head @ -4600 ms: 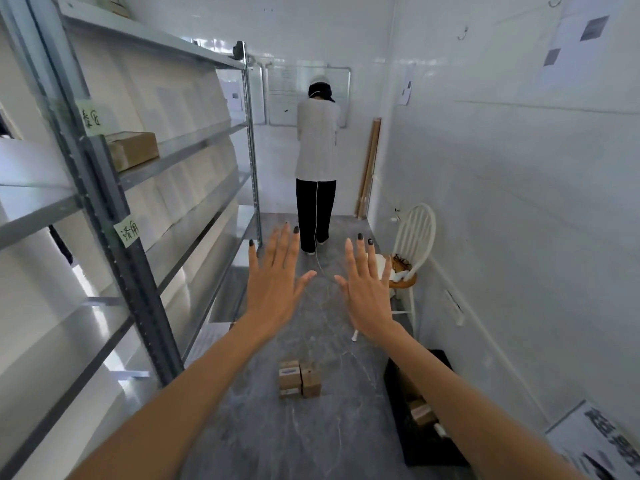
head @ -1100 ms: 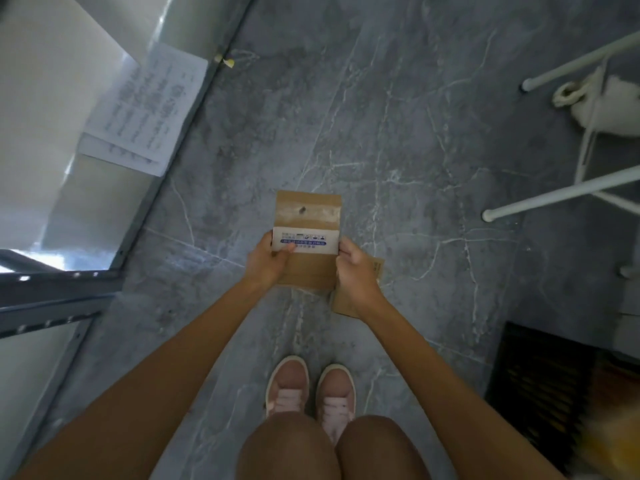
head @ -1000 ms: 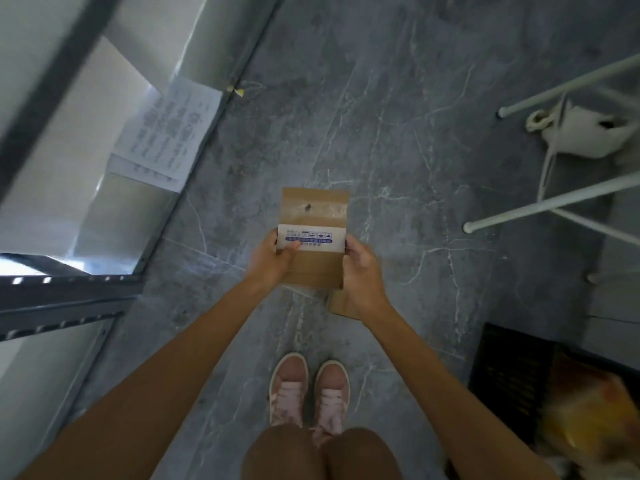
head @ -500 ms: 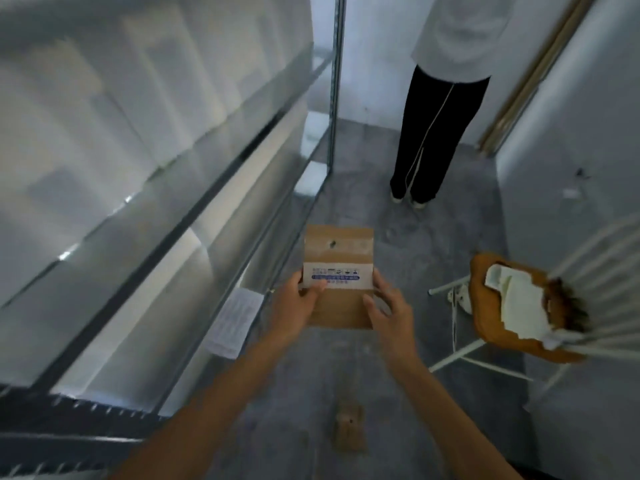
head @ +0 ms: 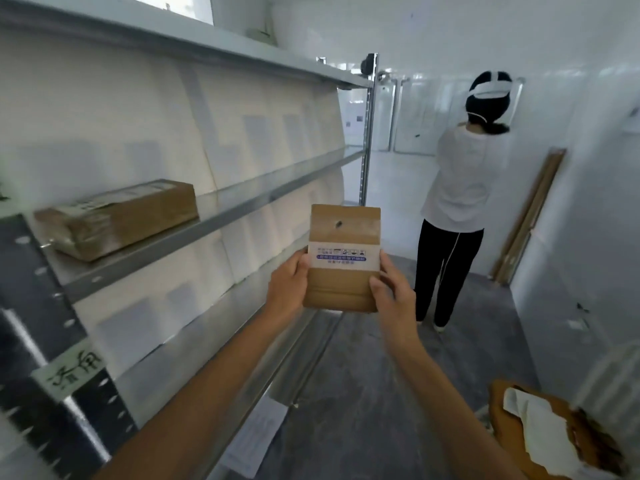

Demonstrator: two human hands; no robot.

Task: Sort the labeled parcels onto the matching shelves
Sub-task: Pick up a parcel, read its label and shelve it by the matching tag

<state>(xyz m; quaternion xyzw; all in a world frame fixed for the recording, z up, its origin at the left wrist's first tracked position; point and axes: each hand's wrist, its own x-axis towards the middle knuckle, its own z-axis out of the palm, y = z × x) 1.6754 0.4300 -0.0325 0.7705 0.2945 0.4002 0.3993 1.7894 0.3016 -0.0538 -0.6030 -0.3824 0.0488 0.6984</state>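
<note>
A narrow corridor is bounded by glossy white walls [head: 467, 32] and a grey marble-patterned floor [head: 377, 393]. A second person [head: 457, 188] stands at the far end, facing away, near long wooden strips [head: 530, 216] leaning against the right wall. A chair [head: 561, 434] with a brown seat occupies the lower right corner, with white cloth lying on the seat.

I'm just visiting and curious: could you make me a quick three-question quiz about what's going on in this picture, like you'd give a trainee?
1. True or false: the small parcel is held by both the left hand and the right hand.
2. Where does the larger brown box lie? A) on the floor B) on a shelf of the metal rack C) on the chair
3. Fill in: the white label on the held parcel faces the ____.

Key: 1 true; 2 B; 3 camera
</note>
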